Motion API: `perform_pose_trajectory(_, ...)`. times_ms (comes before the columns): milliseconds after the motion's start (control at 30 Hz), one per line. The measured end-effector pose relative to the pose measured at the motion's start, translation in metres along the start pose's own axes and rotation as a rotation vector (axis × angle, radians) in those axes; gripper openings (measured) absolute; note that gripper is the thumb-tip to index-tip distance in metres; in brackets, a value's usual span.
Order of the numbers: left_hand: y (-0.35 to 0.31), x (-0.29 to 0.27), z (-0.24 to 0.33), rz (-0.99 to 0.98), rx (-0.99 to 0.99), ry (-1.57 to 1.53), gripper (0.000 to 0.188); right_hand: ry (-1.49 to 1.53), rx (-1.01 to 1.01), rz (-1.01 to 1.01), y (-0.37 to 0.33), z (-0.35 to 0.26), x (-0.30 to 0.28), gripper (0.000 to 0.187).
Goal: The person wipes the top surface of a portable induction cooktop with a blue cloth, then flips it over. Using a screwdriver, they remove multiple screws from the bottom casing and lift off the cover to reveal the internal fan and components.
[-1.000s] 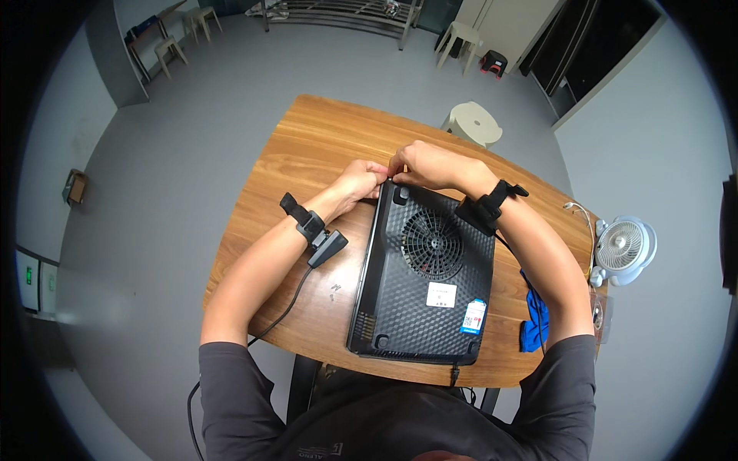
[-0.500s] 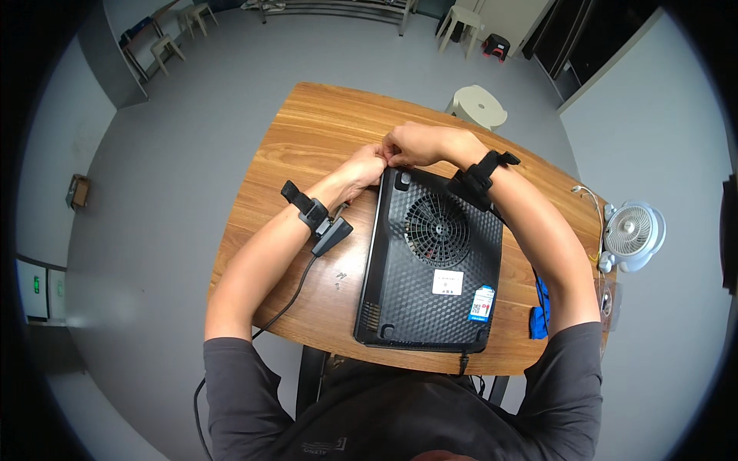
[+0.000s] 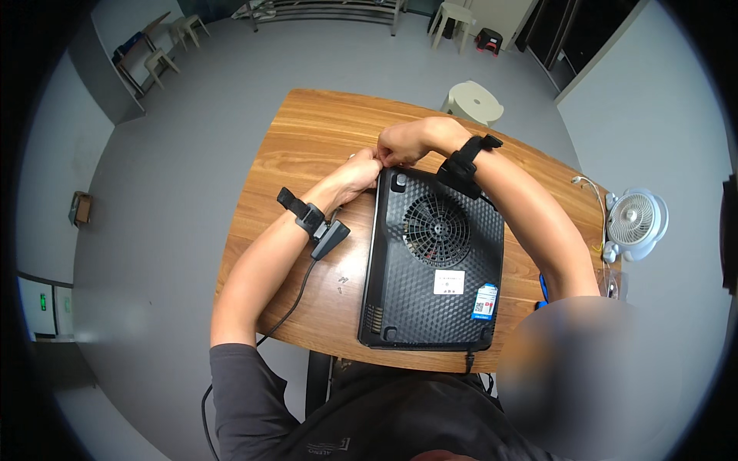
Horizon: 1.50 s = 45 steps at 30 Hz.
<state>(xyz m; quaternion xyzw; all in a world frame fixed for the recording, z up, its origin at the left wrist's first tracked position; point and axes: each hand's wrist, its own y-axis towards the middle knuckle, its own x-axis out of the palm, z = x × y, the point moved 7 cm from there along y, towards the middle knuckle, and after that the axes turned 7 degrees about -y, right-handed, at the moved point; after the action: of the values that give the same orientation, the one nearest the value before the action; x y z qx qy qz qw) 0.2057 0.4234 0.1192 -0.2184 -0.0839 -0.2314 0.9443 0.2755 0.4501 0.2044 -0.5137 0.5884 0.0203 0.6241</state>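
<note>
An induction cooker (image 3: 430, 311) lies upside down on the wooden table, its black textured underside up. A round fan grille (image 3: 437, 230), rubber feet and two labels show on it. At its far left corner my two hands meet. My left hand (image 3: 358, 175) is closed on that corner from the left side. Reaching over from the far side, my right hand (image 3: 405, 145) has bent fingers closed at the same corner. The fingertips are partly hidden, so a small thing between them could not be made out. A few small screws (image 3: 342, 283) lie left of the cooker.
A black power cord (image 3: 470, 359) leaves the cooker's near edge. A strapped wrist device (image 3: 330, 240) trails a cable across the table (image 3: 307, 123). To the right are a small white fan (image 3: 634, 223) and a blue item (image 3: 543, 290). A stool (image 3: 474, 102) stands beyond the table.
My view has shifted slightly. Both hands stay at the cooker's far left corner, with little visible movement of the fingers. A blur now covers my right sleeve.
</note>
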Motion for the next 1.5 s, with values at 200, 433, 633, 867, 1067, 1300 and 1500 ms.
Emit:
perform_pose_trajectory(200, 0.008, -0.007, -0.009, 0.034, 0.008, -0.022, 0.029, -0.217, -0.022, -0.064, 0.016, 0.002, 0.007, 0.03)
perform_pose_trajectory(433, -0.012, 0.003, 0.006, 0.117, 0.027, 0.101, 0.029, -0.184, -0.024, -0.048, 0.005, 0.004, 0.0, 0.034)
perform_pose_trajectory(633, -0.008, 0.005, 0.013, 0.185, 0.07, 0.345, 0.03, -0.068, -0.123, 0.031, -0.018, -0.016, 0.001, 0.026)
perform_pose_trajectory(867, -0.006, -0.019, -0.003, -0.021, -0.099, -0.028, 0.03, -0.198, -0.388, 0.051, -0.017, -0.061, 0.057, 0.01)
perform_pose_trajectory(1067, -0.009, -0.01, 0.01, -0.118, -0.098, -0.04, 0.039, -0.31, -0.358, 0.014, -0.042, -0.154, 0.079, 0.026)
perform_pose_trajectory(1300, -0.013, -0.007, 0.013, -0.137, -0.081, 0.026, 0.044, -0.329, -0.331, 0.04, 0.014, -0.17, 0.13, 0.025)
perform_pose_trajectory(1500, -0.013, -0.008, 0.012, -0.174, -0.051, 0.04, 0.043, -0.336, -0.291, -0.012, 0.008, -0.178, 0.129, 0.022)
